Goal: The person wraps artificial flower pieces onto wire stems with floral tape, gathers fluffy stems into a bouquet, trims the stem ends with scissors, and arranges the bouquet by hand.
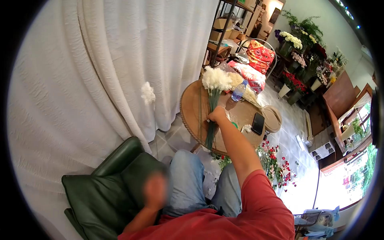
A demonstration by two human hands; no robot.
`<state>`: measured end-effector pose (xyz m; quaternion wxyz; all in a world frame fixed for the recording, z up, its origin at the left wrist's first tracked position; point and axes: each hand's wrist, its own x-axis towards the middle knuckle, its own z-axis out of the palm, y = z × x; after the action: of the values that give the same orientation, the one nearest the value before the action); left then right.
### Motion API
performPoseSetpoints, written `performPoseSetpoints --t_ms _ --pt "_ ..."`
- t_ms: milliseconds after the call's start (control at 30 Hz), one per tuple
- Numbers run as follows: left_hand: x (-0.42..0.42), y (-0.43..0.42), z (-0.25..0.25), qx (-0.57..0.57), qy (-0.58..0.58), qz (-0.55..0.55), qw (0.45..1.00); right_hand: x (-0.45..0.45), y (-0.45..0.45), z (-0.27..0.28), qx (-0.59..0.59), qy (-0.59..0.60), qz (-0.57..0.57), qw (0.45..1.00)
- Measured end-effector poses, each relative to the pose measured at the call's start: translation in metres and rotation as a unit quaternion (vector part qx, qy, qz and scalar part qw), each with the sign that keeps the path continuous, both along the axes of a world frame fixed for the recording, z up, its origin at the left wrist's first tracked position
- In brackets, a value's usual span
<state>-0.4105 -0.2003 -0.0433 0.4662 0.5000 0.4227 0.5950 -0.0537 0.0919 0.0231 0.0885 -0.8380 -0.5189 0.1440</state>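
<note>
A bunch of white fluffy flowers (pixel 216 79) on long green stems lies over the round brown table (pixel 191 105), its stem ends reaching past the near edge. My right hand (pixel 217 115) is closed around the stems below the heads. My left hand (pixel 155 190) is beside my left thigh, over the green chair; it is blurred, so its fingers do not show clearly. One more white fluffy head (pixel 148 94) shows against the curtain, above my left hand; I cannot make out its stem or whether that hand holds it.
On the table are a water bottle (pixel 239 91), pale dried stems (pixel 250 96) and a black phone (pixel 258 123). A round beige stool (pixel 273 120) adjoins it. Red flowers (pixel 286 170) lie on the floor. A white curtain (pixel 120 60) hangs at left, behind a green armchair (pixel 108 192).
</note>
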Motion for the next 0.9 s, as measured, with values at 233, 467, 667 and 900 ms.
performPoseSetpoints --t_ms 233,467,667,900 --pt "0.004 -0.005 0.008 -0.11 -0.165 -0.027 0.98 0.014 -0.007 -0.007 0.085 0.217 -0.12 0.965" --pt "0.008 -0.006 -0.011 0.014 0.054 -0.023 0.998 0.024 -0.036 0.007 0.165 0.479 -0.049 0.861" --pt "0.017 -0.006 -0.002 -0.005 -0.007 -0.064 0.998 0.03 -0.063 0.03 0.227 0.567 -0.027 0.791" --pt "0.032 -0.005 0.007 0.021 0.003 -0.056 0.998 0.035 -0.105 0.071 0.305 0.665 0.03 0.681"
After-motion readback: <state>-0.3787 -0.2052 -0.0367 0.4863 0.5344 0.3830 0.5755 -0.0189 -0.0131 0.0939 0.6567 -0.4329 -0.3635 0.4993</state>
